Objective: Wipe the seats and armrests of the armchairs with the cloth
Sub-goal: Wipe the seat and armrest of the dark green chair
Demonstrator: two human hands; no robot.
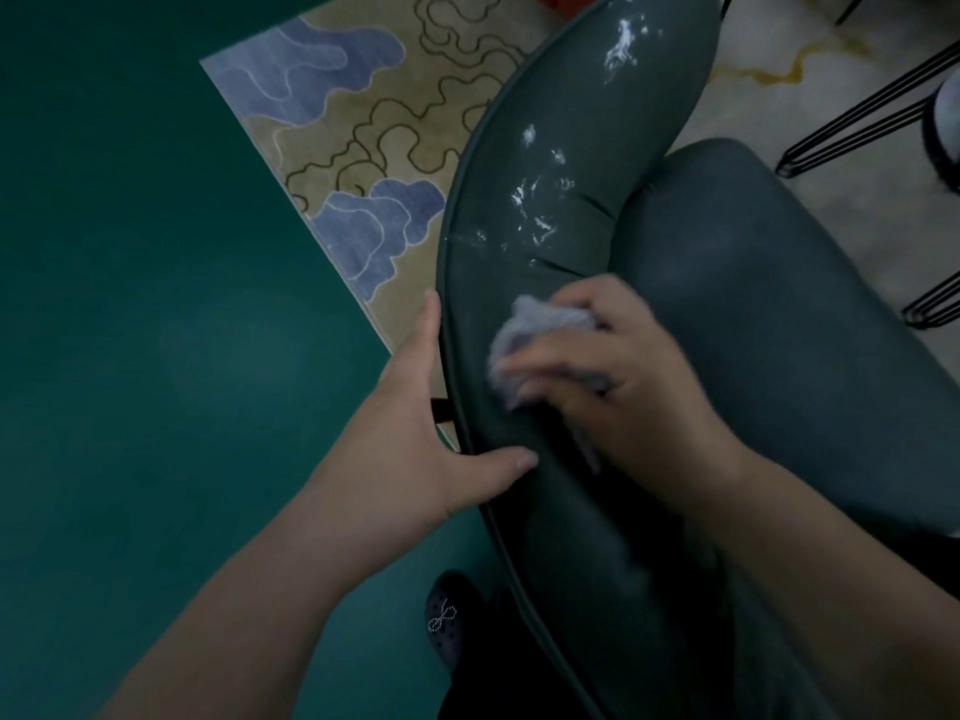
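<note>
Dark green armchair [753, 314], white smears; grey cloth [540, 340]; beige-blue squiggle rug [363, 122].

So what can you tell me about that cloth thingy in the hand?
The cloth is small, pale grey-lilac and soft-looking, scrunched into a wad rather than spread flat. The right hand grips it, fingers curled over it, pressing it onto the dark green padded armrest of the armchair. Its edges look blurred. White smears lie on the armrest farther up, beyond the cloth. The left hand rests on the armrest's outer edge, not touching the cloth.
</note>
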